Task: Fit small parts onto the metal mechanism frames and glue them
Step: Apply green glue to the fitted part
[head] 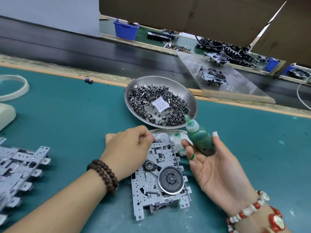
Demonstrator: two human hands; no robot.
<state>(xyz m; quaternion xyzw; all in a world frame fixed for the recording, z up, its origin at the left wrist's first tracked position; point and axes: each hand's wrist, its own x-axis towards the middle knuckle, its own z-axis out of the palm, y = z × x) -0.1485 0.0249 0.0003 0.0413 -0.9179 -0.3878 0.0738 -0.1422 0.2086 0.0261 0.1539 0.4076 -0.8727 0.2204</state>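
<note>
Head view: left hand point(130, 149) curled, fingertips pinching at top edge of metal frame point(159, 179) lying on worktop point(67, 115) between both hands. Right hand point(217, 165) palm up, loosely cradling green glue bottle point(200, 138). Steel dish point(160, 101) of small parts just beyond hands. Frame stack point(20, 174) left of left hand.

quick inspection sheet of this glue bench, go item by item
surface: green mat, white flecks at right
job's things: metal mechanism frame flat between the hands; steel dish of small parts behind it; stacked frames at left
clutter: stained white rag; desiccant packet in the dish
grippers: left hand pinching at the frame's top edge; right hand holding green glue bottle, nozzle up
cables: white cable at far right
surroundings: black conveyor, blue bins, cardboard
</note>
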